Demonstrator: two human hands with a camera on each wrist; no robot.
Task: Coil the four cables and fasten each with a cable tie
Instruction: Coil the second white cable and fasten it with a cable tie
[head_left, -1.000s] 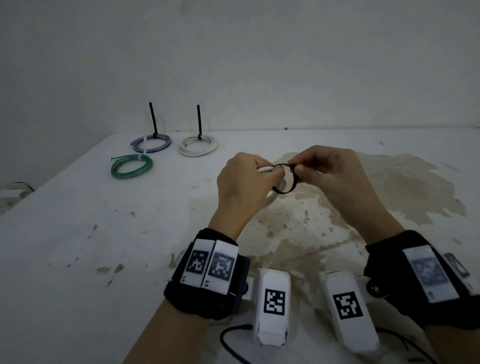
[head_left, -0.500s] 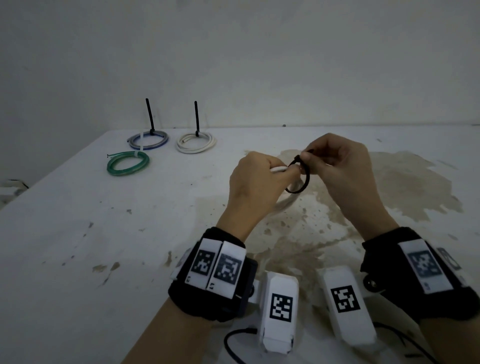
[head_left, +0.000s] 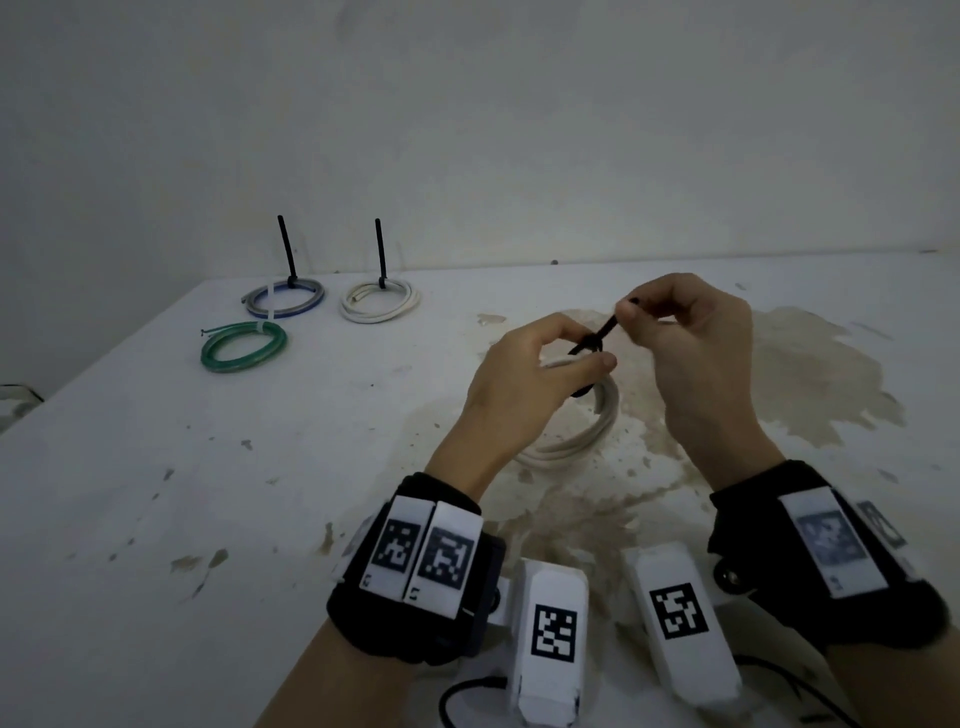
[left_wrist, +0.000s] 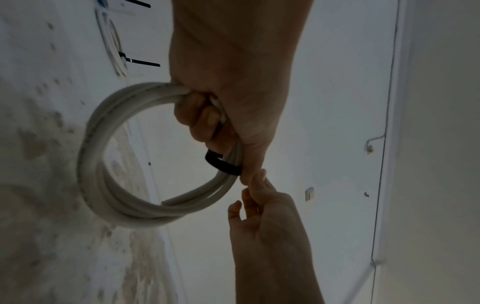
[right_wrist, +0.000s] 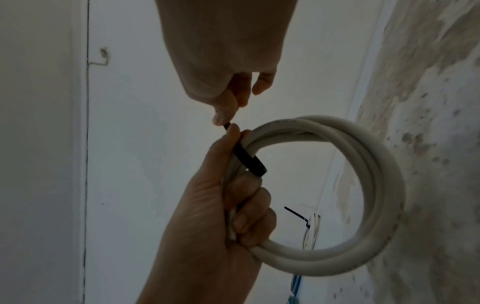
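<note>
My left hand grips a coiled white cable and holds it above the table; the coil hangs below the fist. A black cable tie wraps round the coil's strands beside my left thumb. My right hand pinches the tie's free tail between thumb and forefinger, and the tail runs taut up to the right. In the right wrist view the tie band sits snug on the coil. Three tied coils lie at the back left: green, blue-grey, white.
The white table has a large brown stain under and right of my hands. Two white marker blocks and a black lead lie near the front edge. A bare wall stands behind the table.
The tie's wide loop has been drawn small against the coil. My right hand has moved up and to the right, drawing the tail out straight.
</note>
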